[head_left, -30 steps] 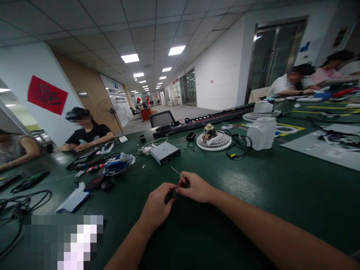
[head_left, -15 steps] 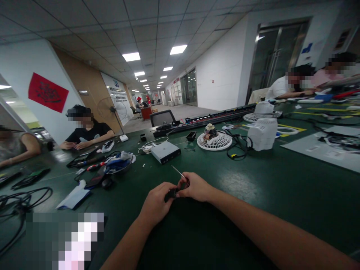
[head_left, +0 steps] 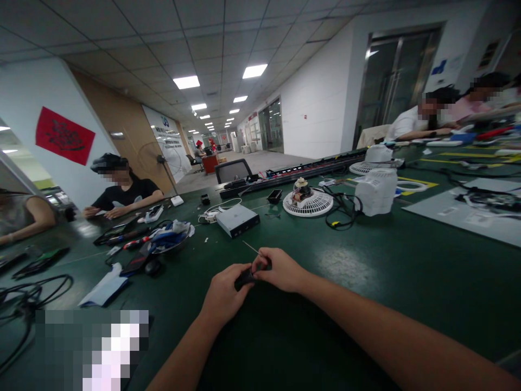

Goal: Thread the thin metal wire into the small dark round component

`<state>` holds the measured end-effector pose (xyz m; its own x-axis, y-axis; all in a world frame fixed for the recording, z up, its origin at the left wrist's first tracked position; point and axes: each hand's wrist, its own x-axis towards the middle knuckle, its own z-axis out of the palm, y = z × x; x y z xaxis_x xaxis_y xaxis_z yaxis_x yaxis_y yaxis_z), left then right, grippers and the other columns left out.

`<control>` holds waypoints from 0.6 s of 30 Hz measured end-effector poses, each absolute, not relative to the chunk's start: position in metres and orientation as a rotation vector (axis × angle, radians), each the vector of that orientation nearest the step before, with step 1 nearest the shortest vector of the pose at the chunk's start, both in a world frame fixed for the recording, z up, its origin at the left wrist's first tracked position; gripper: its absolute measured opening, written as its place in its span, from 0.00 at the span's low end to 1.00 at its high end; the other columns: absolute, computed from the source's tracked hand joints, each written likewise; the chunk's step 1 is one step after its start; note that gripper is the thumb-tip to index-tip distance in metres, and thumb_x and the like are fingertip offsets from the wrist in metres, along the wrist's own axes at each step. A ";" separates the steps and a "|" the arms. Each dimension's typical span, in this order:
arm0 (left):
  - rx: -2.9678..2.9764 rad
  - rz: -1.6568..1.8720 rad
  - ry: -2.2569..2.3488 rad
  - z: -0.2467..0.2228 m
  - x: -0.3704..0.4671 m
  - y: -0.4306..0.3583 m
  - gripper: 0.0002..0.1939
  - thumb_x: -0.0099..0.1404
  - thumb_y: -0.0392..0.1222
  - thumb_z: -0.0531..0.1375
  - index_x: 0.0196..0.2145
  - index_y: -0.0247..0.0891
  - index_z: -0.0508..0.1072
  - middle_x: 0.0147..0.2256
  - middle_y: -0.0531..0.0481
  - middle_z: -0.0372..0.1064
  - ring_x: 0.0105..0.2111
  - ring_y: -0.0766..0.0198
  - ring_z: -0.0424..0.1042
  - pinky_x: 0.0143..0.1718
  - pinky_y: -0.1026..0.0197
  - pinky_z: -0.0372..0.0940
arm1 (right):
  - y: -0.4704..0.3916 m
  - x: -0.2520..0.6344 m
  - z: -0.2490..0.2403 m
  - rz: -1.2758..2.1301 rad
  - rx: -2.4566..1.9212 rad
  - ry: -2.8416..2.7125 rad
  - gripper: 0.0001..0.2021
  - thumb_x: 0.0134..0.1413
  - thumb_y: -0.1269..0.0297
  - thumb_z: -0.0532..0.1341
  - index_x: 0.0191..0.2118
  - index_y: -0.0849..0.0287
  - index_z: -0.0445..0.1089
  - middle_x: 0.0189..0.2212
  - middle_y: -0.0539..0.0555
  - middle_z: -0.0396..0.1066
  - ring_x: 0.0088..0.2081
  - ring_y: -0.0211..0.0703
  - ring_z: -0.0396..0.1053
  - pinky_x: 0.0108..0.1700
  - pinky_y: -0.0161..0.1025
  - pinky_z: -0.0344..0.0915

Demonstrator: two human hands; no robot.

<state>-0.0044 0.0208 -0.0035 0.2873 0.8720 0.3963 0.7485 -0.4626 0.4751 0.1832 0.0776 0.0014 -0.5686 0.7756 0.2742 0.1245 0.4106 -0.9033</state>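
Near the middle of the green table, my left hand [head_left: 226, 289] is closed around a small black part [head_left: 244, 278], its thumb and fingers gripping the sides. My right hand [head_left: 280, 270] pinches at the near end of that part with thumb and finger. A thin metal rod [head_left: 251, 247] sticks out from the right hand's fingers, pointing away and to the left; its other end is hidden, so its kind does not show. Beyond the hands lies a grey optical drive [head_left: 238, 218].
A white fan grille with a motor [head_left: 308, 202], a white plastic housing [head_left: 376, 191] and a small black tray [head_left: 274, 196] stand farther back. To the left are a blue cloth bundle [head_left: 166, 236], a folded paper [head_left: 103, 289] and black cables [head_left: 32, 298]. Several people sit around the table.
The thin rod has swung slightly left and lower with the right hand's fingers. Both hands stay at the black part; the whole view has shifted a little.
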 end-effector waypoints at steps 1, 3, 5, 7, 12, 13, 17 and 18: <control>2.356 0.918 1.500 -0.003 -0.004 0.021 0.19 0.59 0.35 0.63 0.48 0.43 0.73 0.45 0.48 0.75 0.44 0.57 0.74 0.48 0.53 0.68 | 0.079 0.183 0.001 1.222 -0.756 -1.949 0.18 0.42 0.75 0.64 0.23 0.55 0.50 0.28 0.48 0.73 0.35 0.43 0.72 0.39 0.40 0.66; 2.359 0.912 1.497 -0.003 -0.004 0.021 0.19 0.59 0.34 0.63 0.48 0.43 0.74 0.45 0.47 0.75 0.44 0.57 0.74 0.48 0.53 0.68 | 0.081 0.184 0.001 1.319 -0.736 -1.910 0.18 0.41 0.75 0.64 0.23 0.55 0.50 0.27 0.48 0.72 0.34 0.43 0.72 0.39 0.41 0.66; 2.354 0.922 1.504 -0.003 -0.004 0.021 0.18 0.59 0.34 0.63 0.48 0.43 0.74 0.45 0.47 0.75 0.45 0.56 0.74 0.49 0.52 0.68 | 0.082 0.184 0.000 1.368 -0.714 -1.873 0.18 0.40 0.74 0.65 0.24 0.55 0.51 0.27 0.48 0.72 0.34 0.43 0.72 0.39 0.41 0.66; 2.345 0.944 1.503 -0.003 -0.004 0.021 0.18 0.59 0.35 0.63 0.48 0.43 0.74 0.45 0.47 0.75 0.45 0.56 0.74 0.49 0.51 0.68 | 0.082 0.184 -0.001 1.361 -0.690 -1.842 0.18 0.41 0.73 0.65 0.24 0.55 0.51 0.27 0.48 0.72 0.35 0.43 0.72 0.40 0.41 0.66; 2.307 1.046 1.504 -0.005 -0.004 0.021 0.20 0.58 0.36 0.64 0.50 0.42 0.73 0.45 0.47 0.76 0.44 0.57 0.75 0.48 0.52 0.70 | 0.079 0.180 -0.002 1.271 -0.685 -1.799 0.17 0.43 0.73 0.64 0.24 0.55 0.51 0.29 0.49 0.74 0.36 0.43 0.73 0.42 0.41 0.67; 2.298 1.072 1.512 -0.005 -0.004 0.021 0.21 0.58 0.36 0.65 0.50 0.42 0.73 0.45 0.47 0.76 0.43 0.57 0.75 0.47 0.52 0.70 | 0.078 0.180 -0.002 1.273 -0.693 -1.787 0.17 0.43 0.72 0.64 0.24 0.55 0.51 0.29 0.49 0.74 0.36 0.43 0.73 0.41 0.41 0.67; 2.271 1.141 1.519 -0.007 -0.004 0.021 0.20 0.58 0.36 0.65 0.50 0.42 0.73 0.45 0.46 0.76 0.43 0.57 0.75 0.46 0.52 0.71 | 0.078 0.179 -0.002 1.381 -0.716 -1.740 0.18 0.44 0.67 0.65 0.24 0.55 0.51 0.29 0.51 0.75 0.32 0.42 0.73 0.36 0.40 0.69; 2.271 1.145 1.515 -0.007 -0.004 0.022 0.20 0.58 0.36 0.64 0.49 0.41 0.73 0.45 0.46 0.75 0.43 0.57 0.75 0.46 0.52 0.71 | 0.078 0.179 -0.002 1.413 -0.718 -1.744 0.18 0.44 0.66 0.66 0.24 0.55 0.51 0.29 0.51 0.75 0.30 0.41 0.72 0.33 0.39 0.68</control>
